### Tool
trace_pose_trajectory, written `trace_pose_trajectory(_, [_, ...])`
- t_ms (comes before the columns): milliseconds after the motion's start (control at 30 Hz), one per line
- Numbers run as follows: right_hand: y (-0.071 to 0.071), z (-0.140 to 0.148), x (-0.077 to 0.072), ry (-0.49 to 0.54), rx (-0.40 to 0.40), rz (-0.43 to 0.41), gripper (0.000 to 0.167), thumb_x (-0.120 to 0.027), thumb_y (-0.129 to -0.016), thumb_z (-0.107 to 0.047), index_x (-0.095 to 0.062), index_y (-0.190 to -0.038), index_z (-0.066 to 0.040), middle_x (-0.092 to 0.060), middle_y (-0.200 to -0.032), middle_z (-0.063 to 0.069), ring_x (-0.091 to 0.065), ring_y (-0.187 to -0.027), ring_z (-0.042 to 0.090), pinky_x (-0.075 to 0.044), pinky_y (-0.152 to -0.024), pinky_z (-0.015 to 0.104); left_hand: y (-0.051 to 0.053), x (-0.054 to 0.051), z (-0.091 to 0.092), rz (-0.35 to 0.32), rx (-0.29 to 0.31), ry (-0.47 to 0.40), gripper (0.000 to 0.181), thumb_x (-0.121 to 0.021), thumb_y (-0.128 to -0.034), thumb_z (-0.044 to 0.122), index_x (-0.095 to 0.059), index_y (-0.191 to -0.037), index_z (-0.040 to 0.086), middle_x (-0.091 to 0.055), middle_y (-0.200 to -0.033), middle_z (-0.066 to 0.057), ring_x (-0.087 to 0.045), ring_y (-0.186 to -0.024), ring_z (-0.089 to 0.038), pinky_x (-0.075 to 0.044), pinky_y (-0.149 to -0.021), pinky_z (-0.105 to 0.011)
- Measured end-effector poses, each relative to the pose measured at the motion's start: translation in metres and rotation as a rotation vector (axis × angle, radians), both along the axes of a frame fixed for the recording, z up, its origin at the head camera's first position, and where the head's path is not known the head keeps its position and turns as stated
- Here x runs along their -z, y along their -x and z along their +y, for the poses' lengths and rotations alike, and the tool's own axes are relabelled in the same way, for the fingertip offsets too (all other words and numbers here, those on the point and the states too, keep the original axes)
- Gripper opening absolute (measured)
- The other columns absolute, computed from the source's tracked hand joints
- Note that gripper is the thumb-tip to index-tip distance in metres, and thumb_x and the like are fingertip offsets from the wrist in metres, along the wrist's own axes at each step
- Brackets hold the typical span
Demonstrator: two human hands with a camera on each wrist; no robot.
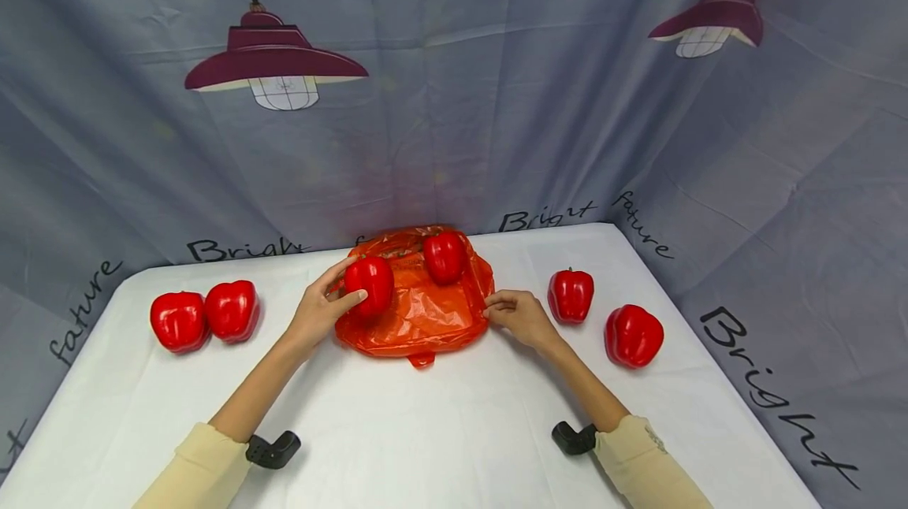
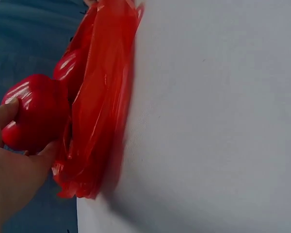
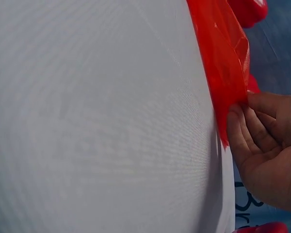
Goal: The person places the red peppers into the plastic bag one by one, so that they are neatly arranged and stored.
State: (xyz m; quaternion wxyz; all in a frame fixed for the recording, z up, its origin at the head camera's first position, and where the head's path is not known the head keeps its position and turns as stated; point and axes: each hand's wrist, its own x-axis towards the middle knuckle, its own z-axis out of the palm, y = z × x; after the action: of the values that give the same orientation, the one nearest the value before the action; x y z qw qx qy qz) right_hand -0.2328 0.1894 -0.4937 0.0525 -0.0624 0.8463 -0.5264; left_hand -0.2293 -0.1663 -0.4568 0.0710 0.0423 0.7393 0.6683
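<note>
A red plastic bag (image 1: 426,320) lies spread on the white table. My left hand (image 1: 317,312) grips a glossy red bell pepper (image 1: 370,286) over the bag's left part; in the left wrist view the thumb (image 2: 8,110) presses on the pepper's side. Another red bell pepper (image 1: 444,257) rests at the bag's upper right, partly surrounded by its plastic. At the bag's right edge, my right hand (image 1: 521,316) pinches the plastic between thumb and fingers, as the right wrist view (image 3: 271,141) also shows.
Two red bell peppers, one at the far left (image 1: 179,322) and its neighbour (image 1: 232,310), touch on the table (image 1: 426,446). To the right stand two more, a nearer one (image 1: 634,336) and a farther one (image 1: 571,295). A grey printed curtain (image 1: 454,123) hangs behind.
</note>
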Motion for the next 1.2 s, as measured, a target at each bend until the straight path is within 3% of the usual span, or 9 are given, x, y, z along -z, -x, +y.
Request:
trace_pose_trajectory(400, [0.001,0.000,0.000,-0.007,0.005,-0.016,0.015,-0.072,-0.090,-0.003,-0.073,-0.105,0.001,-0.073,-0.093,0.007,-0.068,-0.087,0.020,-0.058,-0.077,0.029,0.037,0.006,0.025,0.024,0.025,-0.012,0.066,-0.066,-0.0958,0.004,-0.039,-0.155,0.016,-0.035,-0.154,-0.017,-0.041,-0.136,-0.041,-0.042,-0.104,-0.052])
trace_pose_trajectory(767, [0.002,0.000,0.001,0.004,-0.013,-0.012,0.016,-0.072,-0.091,-0.001,-0.072,-0.106,0.004,-0.073,-0.094,0.010,-0.068,-0.087,0.021,-0.057,-0.077,0.028,0.058,0.013,0.041,0.049,0.046,-0.028,0.066,-0.065,-0.0957,0.001,-0.038,-0.155,0.014,-0.037,-0.153,-0.018,-0.044,-0.134,-0.041,-0.042,-0.105,-0.052])
trace_pose_trajectory(967, [0.001,-0.001,-0.001,0.004,-0.014,-0.008,0.016,-0.071,-0.091,-0.001,-0.072,-0.106,0.004,-0.073,-0.096,0.011,-0.068,-0.089,0.023,-0.058,-0.079,0.030,0.069,0.016,0.047,0.047,0.028,-0.012,0.067,-0.065,-0.0954,0.001,-0.038,-0.155,0.015,-0.040,-0.148,-0.019,-0.046,-0.132,-0.040,-0.046,-0.101,-0.051])
trace_pose_trajectory(1200, [0.000,0.000,-0.002,0.004,-0.016,-0.017,0.016,-0.071,-0.091,-0.001,-0.072,-0.106,0.004,-0.073,-0.095,0.011,-0.068,-0.089,0.023,-0.058,-0.080,0.030,0.075,0.022,0.051,0.028,0.015,-0.041,0.067,-0.064,-0.0952,-0.003,-0.037,-0.155,0.013,-0.039,-0.149,-0.020,-0.044,-0.134,-0.040,-0.046,-0.101,-0.051])
